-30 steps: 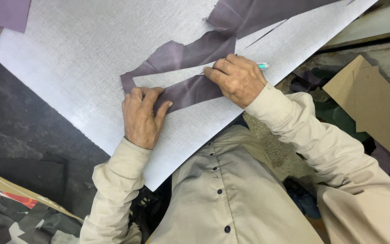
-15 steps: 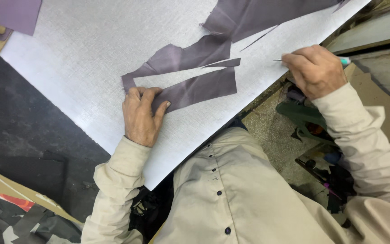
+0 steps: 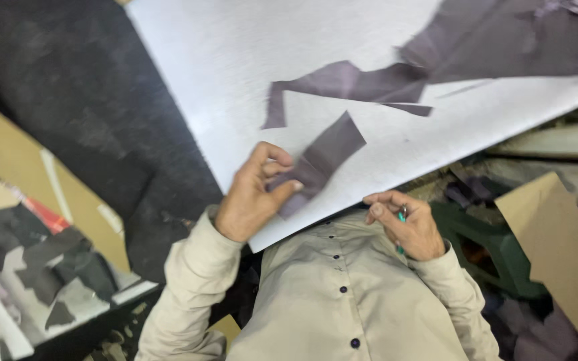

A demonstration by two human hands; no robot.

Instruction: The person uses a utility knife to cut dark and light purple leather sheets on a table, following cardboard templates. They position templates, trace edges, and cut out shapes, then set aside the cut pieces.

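Note:
My left hand (image 3: 255, 194) pinches a cut strip of dark purple-grey material (image 3: 326, 157) and lifts its near end off the white board (image 3: 222, 80). The rest of the dark sheet (image 3: 436, 60), with a cut-out notch, still lies on the board farther back. My right hand (image 3: 406, 224) is drawn back near my chest at the board's near edge, fingers curled around a small green-handled cutting tool (image 3: 401, 217).
A dark mat (image 3: 81, 113) covers the surface left of the board. Cardboard pieces (image 3: 556, 247) lie at the right, another cardboard sheet (image 3: 28, 167) at the left. A box of dark and white scraps (image 3: 41, 287) sits at the lower left. A green object (image 3: 496, 247) lies below right.
The strip has been cut free and my left hand has picked it up. My right hand moved from the board's right edge back toward my chest. The view has shifted.

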